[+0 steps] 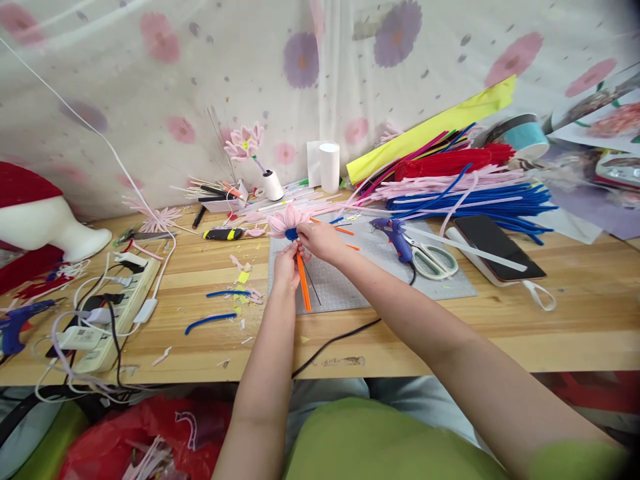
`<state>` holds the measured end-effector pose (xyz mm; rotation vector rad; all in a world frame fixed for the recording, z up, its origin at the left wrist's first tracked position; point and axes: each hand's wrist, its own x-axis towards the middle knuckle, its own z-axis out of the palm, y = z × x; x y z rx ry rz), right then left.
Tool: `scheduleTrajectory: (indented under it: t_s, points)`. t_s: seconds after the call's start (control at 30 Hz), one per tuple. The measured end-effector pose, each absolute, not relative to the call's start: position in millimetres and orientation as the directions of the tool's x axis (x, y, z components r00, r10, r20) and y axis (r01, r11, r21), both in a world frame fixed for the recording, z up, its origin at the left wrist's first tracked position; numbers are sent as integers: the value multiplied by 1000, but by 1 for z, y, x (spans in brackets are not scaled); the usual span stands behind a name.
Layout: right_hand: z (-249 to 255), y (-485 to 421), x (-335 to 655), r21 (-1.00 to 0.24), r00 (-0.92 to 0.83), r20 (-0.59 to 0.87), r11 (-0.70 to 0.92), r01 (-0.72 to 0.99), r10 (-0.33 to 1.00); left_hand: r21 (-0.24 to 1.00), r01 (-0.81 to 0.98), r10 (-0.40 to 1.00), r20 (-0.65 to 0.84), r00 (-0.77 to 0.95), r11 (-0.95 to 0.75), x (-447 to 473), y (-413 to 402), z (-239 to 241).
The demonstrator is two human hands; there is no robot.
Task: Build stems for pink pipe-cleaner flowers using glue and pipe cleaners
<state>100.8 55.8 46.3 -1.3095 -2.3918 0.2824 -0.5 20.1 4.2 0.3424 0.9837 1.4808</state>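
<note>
Above the grey cutting mat (pixel 340 287) I hold a pink pipe-cleaner flower (pixel 287 219) with a blue base (pixel 291 234). My left hand (pixel 287 265) is closed around the stem just below the base. Out of its grip hang orange strips (pixel 303 283) and a thin dark wire (pixel 313 285), pointing down toward me. My right hand (pixel 317 241) pinches at the blue base from the right side; its fingertips partly hide what they grip. To the right on the mat lie a purple glue gun (pixel 395 237) and pale-handled scissors (pixel 434 261).
Blue pipe cleaners (pixel 480 203), red ones and pink ones are heaped at the back right, near a phone (pixel 497 247). A finished flower (pixel 245 141) stands in a white spool (pixel 272 185). On the left lie a power strip (pixel 117 313), cables and another glue gun (pixel 20 323).
</note>
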Motion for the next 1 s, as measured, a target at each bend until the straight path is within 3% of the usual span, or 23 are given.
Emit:
scheduleTrajectory:
  t_s: [0.37,0.47,0.6,0.67,0.8,0.9,1.0]
  points:
    - [27,62,97,-746,-206,254,327,580,945,731,-658,924,-355,-140,181,1,20,10]
    - [23,63,100,-793,-122,253,278,541,960,714,-671,919,-375,-123,201,-1,19,12]
    - [19,62,104,-848,-137,261,294,441,956,639,-738,906,-414,-92,217,-6,18,15]
    - [17,62,104,-922,-166,200,243,302,966,583,-778,902,-428,-52,232,-8,18,17]
    - [16,70,108,-998,-210,-21,-9,59,977,500,-819,910,-409,63,281,-13,18,20]
    - [15,76,114,-993,-200,-108,-97,65,974,484,-824,920,-376,108,294,-16,18,19]
    - [12,76,119,-988,-187,-83,-56,145,979,475,-830,932,-337,134,291,-19,18,16]
